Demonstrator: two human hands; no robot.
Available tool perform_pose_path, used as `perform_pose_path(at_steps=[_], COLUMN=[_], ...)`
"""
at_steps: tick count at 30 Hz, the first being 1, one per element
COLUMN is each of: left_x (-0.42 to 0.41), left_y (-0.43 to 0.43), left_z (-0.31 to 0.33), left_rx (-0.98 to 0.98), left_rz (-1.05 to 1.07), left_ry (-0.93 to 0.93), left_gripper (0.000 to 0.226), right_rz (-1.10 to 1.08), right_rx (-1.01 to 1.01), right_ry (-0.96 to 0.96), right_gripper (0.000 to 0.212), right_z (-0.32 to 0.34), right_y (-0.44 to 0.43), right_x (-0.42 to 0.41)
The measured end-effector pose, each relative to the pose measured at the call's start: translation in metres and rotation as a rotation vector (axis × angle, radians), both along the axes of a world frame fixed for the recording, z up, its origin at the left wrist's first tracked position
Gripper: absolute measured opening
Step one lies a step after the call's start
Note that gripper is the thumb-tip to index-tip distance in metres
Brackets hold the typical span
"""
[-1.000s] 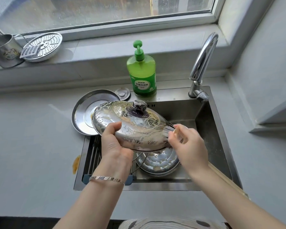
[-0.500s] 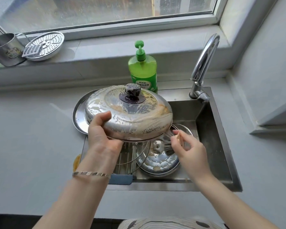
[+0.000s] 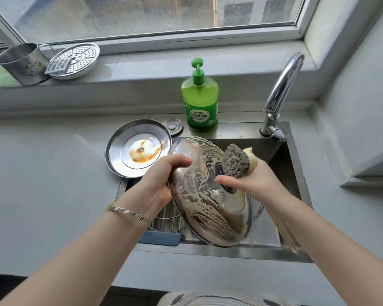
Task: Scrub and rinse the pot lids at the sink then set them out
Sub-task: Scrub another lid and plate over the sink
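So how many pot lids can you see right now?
2 for sure: the soapy lid held over the sink, and a sauce-stained lid lying upside down on the counter left of it. A rim behind the held one may be a third.

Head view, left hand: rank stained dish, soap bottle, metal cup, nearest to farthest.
1. stained dish: just beyond the left hand, on the counter at the sink's left corner.
2. soap bottle: behind the sink, off to the right.
3. metal cup: far left, up on the windowsill.
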State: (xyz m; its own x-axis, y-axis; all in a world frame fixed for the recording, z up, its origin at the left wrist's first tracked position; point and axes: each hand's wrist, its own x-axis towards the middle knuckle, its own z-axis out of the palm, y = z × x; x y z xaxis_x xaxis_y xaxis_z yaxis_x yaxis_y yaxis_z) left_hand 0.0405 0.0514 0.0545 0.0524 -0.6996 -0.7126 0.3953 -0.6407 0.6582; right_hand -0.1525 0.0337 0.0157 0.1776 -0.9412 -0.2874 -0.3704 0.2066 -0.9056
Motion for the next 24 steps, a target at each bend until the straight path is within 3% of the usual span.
perform_pose_path(at_steps=[2,5,8,12,14,18,21,24], left_x=[0.002,0.007,0.006,-0.003,-0.018,-0.033,-0.030,-0.024], left_y=[-0.005,-0.010,-0.010,0.010,0.031,0.046,0.039,0.035], left_z=[-0.001,-0.004,-0.003,-0.010,-0.016,-0.031,-0.032,-0.034], left_rx=[0.023,0.063,0.055,-0.014,-0.063,-0.117,-0.052,-0.027], left_rz=[-0.062,-0.095,-0.098,-0.217,-0.290,0.074,0.274,0.331], left_ry=[0.002,0.034,0.097,0.008,-0.032,0.055,0.204,0.200], left_gripper=[0.003,0.011,0.007,0.053,0.059,0.049,0.035,0.032], right_rz=[0.022,0.035,-0.089,-0.227,-0.298,-0.260,-0.155,-0.043], right_rx=[-0.022,-0.016,-0.021,0.007,0.072,0.082,0.054,0.013], right_ry=[0.058,0.124,0.158,0.246,0.247,0.144,0.058,0.323], right_gripper=[0.042,0.028,0.021,0.027,0.026,0.034,0.055,0.082], right_z=[-0.004,-0.012,-0.017,-0.021,-0.022,-0.017,-0.009,-0.009], right_y=[0.001,0.003,0.009,0.009,0.002,-0.007,-0.005,0.005], right_x=[0.000,-0.001,0.001,0.005,0.005,0.007,0.003,-0.010])
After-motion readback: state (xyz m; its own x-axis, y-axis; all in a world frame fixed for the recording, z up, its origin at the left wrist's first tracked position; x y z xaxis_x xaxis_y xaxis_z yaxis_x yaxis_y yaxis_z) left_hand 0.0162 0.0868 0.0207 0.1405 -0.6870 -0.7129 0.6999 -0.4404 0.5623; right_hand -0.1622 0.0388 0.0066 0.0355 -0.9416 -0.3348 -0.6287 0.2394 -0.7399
